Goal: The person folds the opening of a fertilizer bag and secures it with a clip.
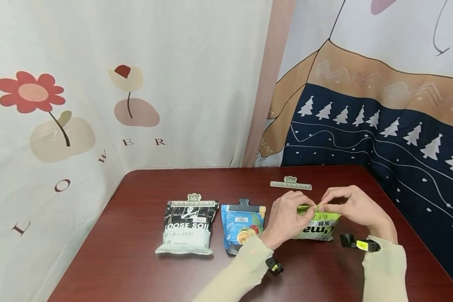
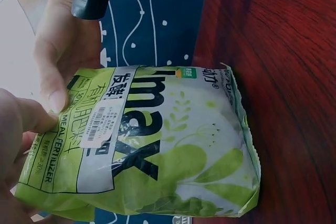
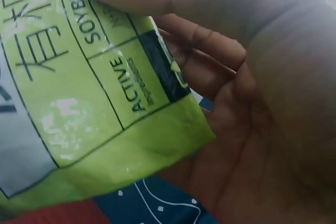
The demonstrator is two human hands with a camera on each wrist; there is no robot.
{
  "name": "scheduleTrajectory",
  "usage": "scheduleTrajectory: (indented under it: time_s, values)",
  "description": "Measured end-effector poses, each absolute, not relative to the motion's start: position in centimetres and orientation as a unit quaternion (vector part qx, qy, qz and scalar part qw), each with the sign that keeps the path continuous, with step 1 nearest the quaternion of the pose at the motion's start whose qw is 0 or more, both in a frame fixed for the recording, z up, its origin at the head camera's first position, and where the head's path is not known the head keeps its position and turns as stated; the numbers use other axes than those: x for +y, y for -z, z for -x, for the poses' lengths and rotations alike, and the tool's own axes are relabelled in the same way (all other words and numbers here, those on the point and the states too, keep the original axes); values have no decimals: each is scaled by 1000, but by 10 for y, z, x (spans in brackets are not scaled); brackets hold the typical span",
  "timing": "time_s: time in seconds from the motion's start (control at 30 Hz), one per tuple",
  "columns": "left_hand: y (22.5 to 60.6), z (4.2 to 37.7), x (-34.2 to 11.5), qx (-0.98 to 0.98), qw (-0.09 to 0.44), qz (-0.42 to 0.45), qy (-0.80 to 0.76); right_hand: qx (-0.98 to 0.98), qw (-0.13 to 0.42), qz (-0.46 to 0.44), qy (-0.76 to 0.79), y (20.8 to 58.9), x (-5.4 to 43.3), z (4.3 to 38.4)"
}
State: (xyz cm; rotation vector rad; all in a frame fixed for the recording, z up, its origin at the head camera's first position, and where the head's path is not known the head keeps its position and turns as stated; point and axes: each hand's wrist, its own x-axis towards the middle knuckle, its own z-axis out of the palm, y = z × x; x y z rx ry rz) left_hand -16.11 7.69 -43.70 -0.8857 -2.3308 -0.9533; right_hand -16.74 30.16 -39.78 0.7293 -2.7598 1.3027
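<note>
A green and white fertilizer bag (image 1: 318, 224) stands on the table at the right, both hands at its top edge. My left hand (image 1: 290, 216) pinches that edge between thumb and fingers, toward its left side. Close beside it, my right hand (image 1: 356, 206) pinches the same edge with thumb and forefinger. In the left wrist view the bag's printed front (image 2: 173, 145) faces the camera, its top partly covered by fingers. From the right wrist, one green top corner (image 3: 184, 124) shows near the palm. Behind the hands lies a loose metal clip (image 1: 290, 183), touched by neither.
Left of the hands stands a blue bag (image 1: 241, 222) with a dark clip (image 1: 244, 205) across its top. Farther left is a black and white soil bag (image 1: 188, 230) wearing a metal clip (image 1: 194, 201). The dark red table (image 1: 136, 235) meets printed curtains (image 1: 196, 84) behind.
</note>
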Motion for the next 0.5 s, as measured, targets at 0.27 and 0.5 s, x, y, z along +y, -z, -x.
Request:
scheduleTrajectory:
  time_s: [0.27,0.5]
  values:
    - [438,162,66,-831,144,305,442,-888,-20,-199,-413,397,312,164]
    - [440,165,63,-803,157,326,473,-887,-8,-196,-418,397,320,161]
